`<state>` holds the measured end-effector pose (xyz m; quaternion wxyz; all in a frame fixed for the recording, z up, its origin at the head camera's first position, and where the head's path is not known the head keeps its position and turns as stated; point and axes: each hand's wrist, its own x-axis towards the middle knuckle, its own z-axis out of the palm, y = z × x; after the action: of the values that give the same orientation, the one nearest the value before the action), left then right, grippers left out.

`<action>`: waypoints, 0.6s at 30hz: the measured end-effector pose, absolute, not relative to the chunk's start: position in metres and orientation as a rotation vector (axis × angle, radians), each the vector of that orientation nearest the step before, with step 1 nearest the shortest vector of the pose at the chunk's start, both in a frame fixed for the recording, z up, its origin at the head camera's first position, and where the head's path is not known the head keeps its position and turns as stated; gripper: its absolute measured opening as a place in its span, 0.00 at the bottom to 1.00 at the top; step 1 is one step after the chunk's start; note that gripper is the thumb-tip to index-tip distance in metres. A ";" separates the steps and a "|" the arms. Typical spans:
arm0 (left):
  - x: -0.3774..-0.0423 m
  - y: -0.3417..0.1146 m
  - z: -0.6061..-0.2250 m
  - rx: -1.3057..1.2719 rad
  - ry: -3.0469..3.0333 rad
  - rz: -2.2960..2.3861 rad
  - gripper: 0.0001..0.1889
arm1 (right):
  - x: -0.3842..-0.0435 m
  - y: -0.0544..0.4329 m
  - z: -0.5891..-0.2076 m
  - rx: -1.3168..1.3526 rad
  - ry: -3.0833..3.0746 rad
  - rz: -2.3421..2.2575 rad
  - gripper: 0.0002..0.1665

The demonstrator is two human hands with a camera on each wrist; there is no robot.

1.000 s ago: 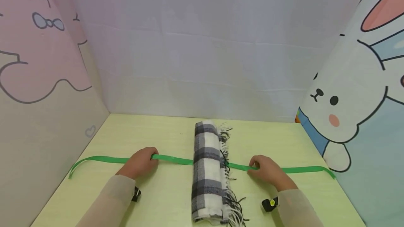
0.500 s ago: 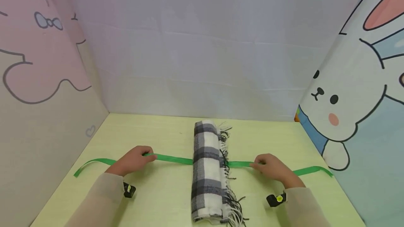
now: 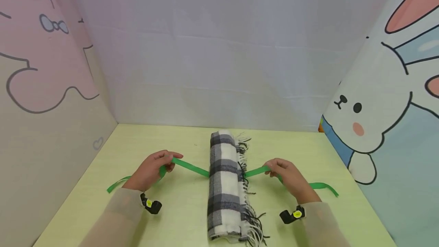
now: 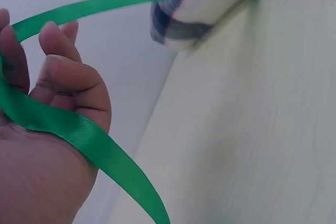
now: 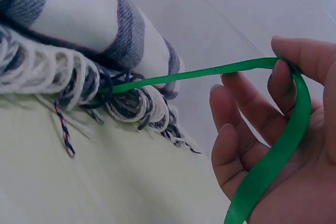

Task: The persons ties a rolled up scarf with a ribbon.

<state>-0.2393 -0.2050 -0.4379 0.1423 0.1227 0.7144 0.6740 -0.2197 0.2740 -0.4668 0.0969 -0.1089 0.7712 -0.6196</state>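
A rolled plaid scarf point(image 3: 224, 186) in white, grey and black lies lengthwise on the table, its fringe point(image 5: 79, 77) along the right side. A green ribbon point(image 3: 192, 167) passes beneath the scarf, and its middle stretch there is hidden. Left of the scarf, my left hand point(image 3: 151, 169) pinches the ribbon between thumb and finger, lifted off the table; the ribbon's tail runs across the palm in the left wrist view. On the other side my right hand point(image 3: 286, 176) pinches the ribbon likewise, its tail point(image 5: 268, 177) hanging over the palm.
The pale yellow table point(image 3: 164, 132) meets a white cloth backdrop point(image 3: 219, 56) at its far edge. Printed cloth walls stand at left and right, the right one showing a rabbit point(image 3: 370, 113). A black wrist camera point(image 3: 151, 204) sits at each sleeve.
Both hands have risen, lifting the ribbon so it slopes up from the scarf on each side. The ribbon's loose ends have slid inward. The scarf has stayed in place.
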 end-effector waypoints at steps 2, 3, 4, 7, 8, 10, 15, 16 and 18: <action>-0.241 -0.199 -0.439 0.379 1.963 2.049 0.18 | -0.220 0.269 -0.466 -0.339 2.224 -1.905 0.26; -0.242 -0.196 -0.440 0.387 1.919 2.095 0.18 | -0.221 0.267 -0.465 -0.359 2.193 -1.934 0.27; -0.243 -0.192 -0.440 0.398 1.881 2.127 0.18 | -0.221 0.264 -0.465 -0.381 2.160 -1.961 0.27; -0.245 -0.179 -0.439 0.402 1.795 2.198 0.18 | -0.224 0.255 -0.464 -0.469 2.095 -2.019 0.27; -0.246 -0.174 -0.439 0.409 1.779 2.204 0.18 | -0.225 0.252 -0.463 -0.504 2.079 -2.031 0.26; -0.248 -0.163 -0.437 0.436 1.760 2.202 0.17 | -0.226 0.246 -0.462 -0.576 2.048 -2.046 0.24; -0.253 -0.142 -0.432 0.540 1.693 2.145 0.17 | -0.230 0.234 -0.457 -0.775 1.940 -2.064 0.24; -0.255 -0.138 -0.431 0.547 1.671 2.134 0.18 | -0.231 0.232 -0.456 -0.819 1.911 -2.065 0.25; -0.258 -0.132 -0.429 0.532 1.616 2.118 0.19 | -0.233 0.228 -0.452 -0.895 1.874 -2.054 0.27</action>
<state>-0.2578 -0.1315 -0.4295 0.2108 0.1915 0.5814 0.7622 -0.2326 0.2283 -0.4524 0.1102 -0.3044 0.6376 -0.6990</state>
